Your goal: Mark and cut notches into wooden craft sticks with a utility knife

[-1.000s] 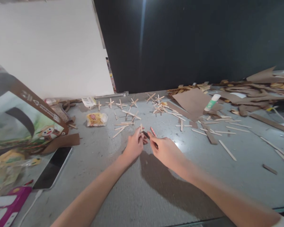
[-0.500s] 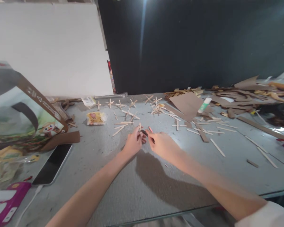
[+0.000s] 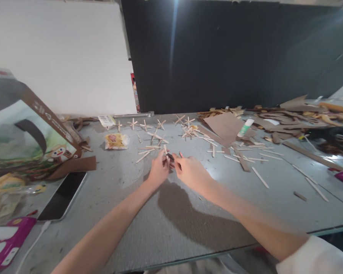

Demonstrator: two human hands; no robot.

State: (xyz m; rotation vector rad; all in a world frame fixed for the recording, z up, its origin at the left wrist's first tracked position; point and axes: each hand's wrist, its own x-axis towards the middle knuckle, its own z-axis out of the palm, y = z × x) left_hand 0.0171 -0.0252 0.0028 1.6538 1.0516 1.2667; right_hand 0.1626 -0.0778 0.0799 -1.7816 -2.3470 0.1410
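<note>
In the head view my left hand is closed around a short pale wooden craft stick, whose tip stands up above the fingers. Against it, my right hand grips a slim tool with a dark front part and a red-and-white bit showing above the knuckles. That dark part meets the stick between the two hands; the exact kind of tool is too small to tell. Just beyond the hands lie loose craft sticks and several star-shaped pieces made of crossed sticks.
A yellow packet, a phone on a white cable and a printed box are at the left. To the right are a glue stick, brown cardboard, more sticks and cardboard scraps. A dark panel stands behind.
Both hands have shifted slightly left and up in the picture, still together. The dark tool has moved closer in against the stick. The view has turned a little.
</note>
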